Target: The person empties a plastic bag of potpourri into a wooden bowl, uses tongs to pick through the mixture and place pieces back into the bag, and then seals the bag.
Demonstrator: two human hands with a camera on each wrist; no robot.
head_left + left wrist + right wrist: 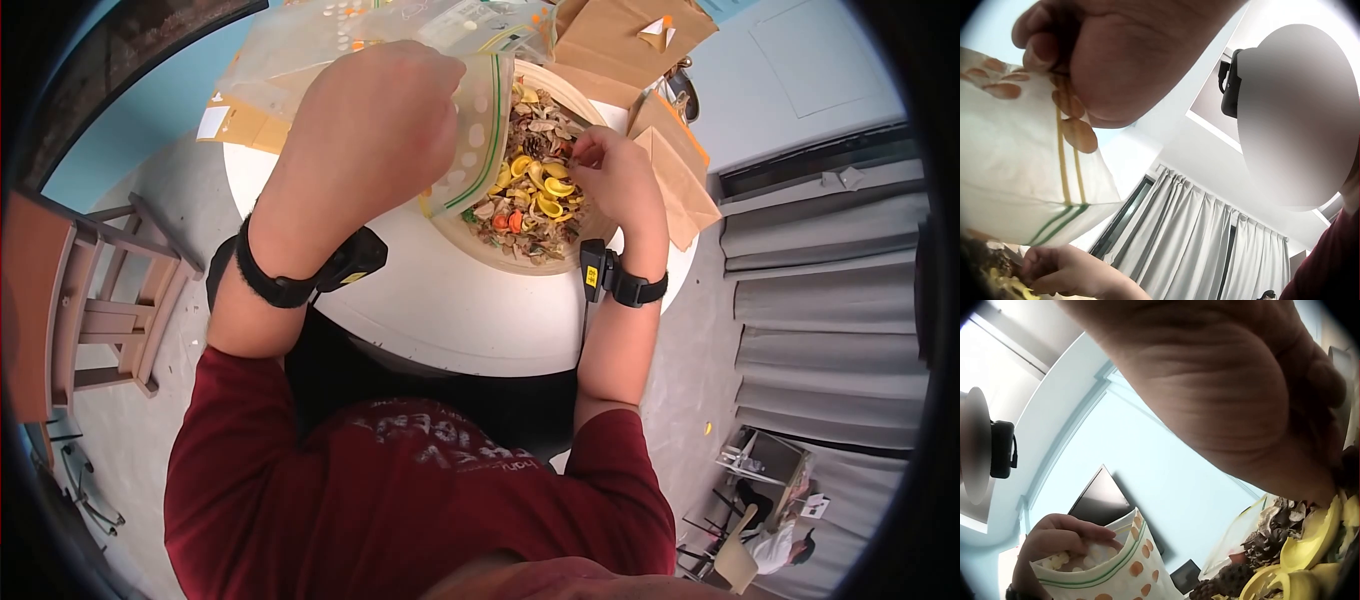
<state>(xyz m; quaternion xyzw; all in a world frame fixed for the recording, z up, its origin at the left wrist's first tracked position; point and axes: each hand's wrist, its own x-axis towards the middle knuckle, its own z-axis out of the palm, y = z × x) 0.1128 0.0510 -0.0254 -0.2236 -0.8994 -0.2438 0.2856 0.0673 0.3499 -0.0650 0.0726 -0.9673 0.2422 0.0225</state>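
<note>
In the head view, my left hand (375,130) grips the top edge of a translucent zip bag (478,150) with a green zip line and orange dots. The bag's mouth stands open in the right wrist view. It hangs over the left side of a round pale bowl (548,88) heaped with potpourri (540,125): dried petals, pine cones, yellow curled pieces (550,188) and a few orange ones. My right hand (622,180) reaches down into the bowl's right side, fingers bent and tips among the pieces. Whether it pinches one, I cannot tell.
The bowl stands on a round white table (400,300). Brown paper bags (610,50) stand behind it and at its right; clear plastic bags (290,60) lie at the back left. A wooden chair (120,300) is on the left, and a seated person (775,550) is far right.
</note>
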